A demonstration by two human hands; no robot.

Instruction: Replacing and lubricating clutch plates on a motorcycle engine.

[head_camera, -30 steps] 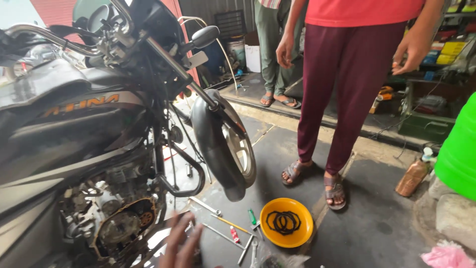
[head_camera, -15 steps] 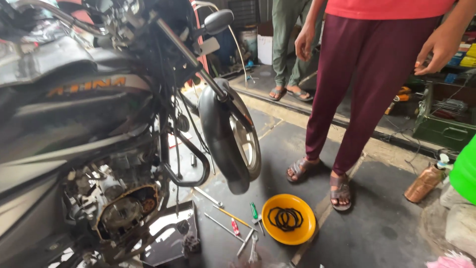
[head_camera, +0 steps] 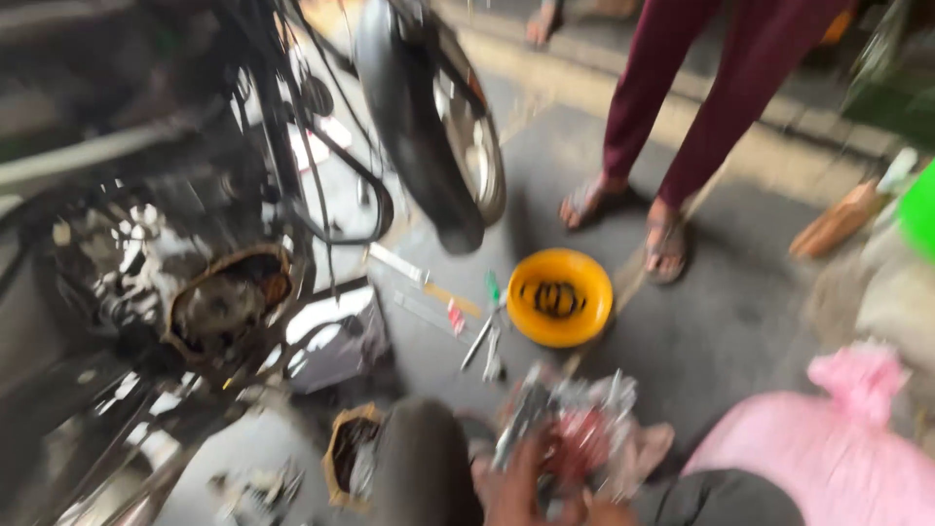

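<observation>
The view is blurred by motion. At the bottom centre my right hand is closed around a metal engine part with a reddish middle, held low between my knees. My left hand is out of view. To the left stands a motorcycle whose engine side is open, with a round housing exposed. A brown-rimmed engine cover lies on the floor beside my dark-trousered knee.
A yellow bowl holding black rings sits on the concrete, with screwdrivers and small tools left of it. The front wheel hangs over them. A person in maroon trousers and sandals stands behind. A pink bag lies at right.
The view has swung down and closer to the floor. My hand, out of view half a second ago, now appears at the bottom holding the metal part.
</observation>
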